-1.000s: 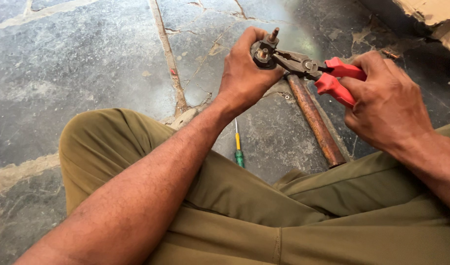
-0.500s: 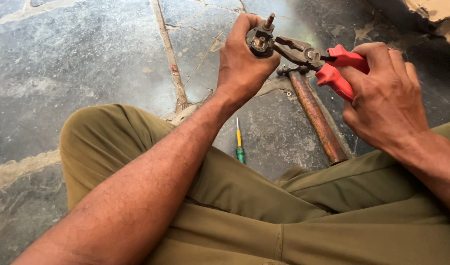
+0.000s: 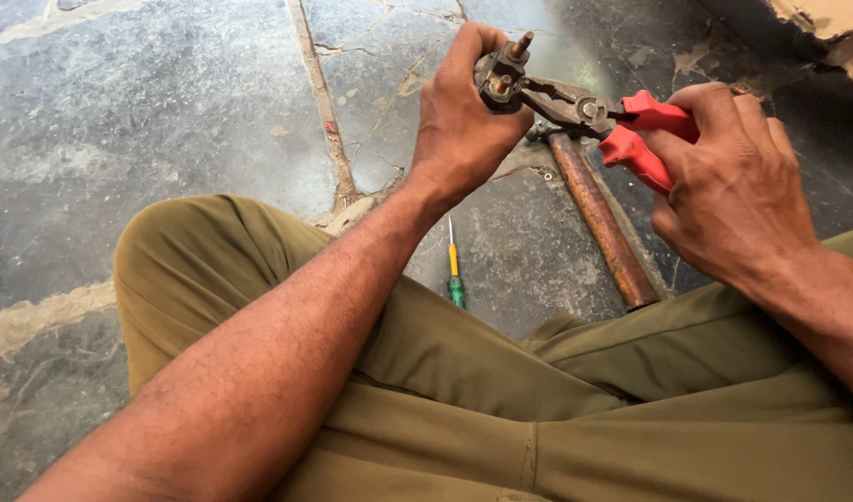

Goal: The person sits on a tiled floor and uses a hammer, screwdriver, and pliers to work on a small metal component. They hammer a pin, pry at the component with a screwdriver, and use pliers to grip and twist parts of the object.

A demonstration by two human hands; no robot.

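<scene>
My left hand (image 3: 462, 121) grips a small dark metal part (image 3: 501, 72) with a threaded stud sticking up from it. My right hand (image 3: 733, 186) squeezes the red handles of a pair of pliers (image 3: 621, 125). The pliers' dark jaws bite onto the right side of the metal part. Both hands are held above the stone floor, in front of my knees. My fingers hide most of the part.
A hammer (image 3: 598, 218) with a rusty brown handle lies on the stone floor under the pliers. A small screwdriver (image 3: 455, 270) with a yellow and green handle lies by my leg. My olive-trousered legs (image 3: 445, 372) fill the foreground. Cracked stone slabs (image 3: 147, 121) spread to the left.
Both hands with the part and pliers have shifted slightly up in view. The grip on each stays the same.
</scene>
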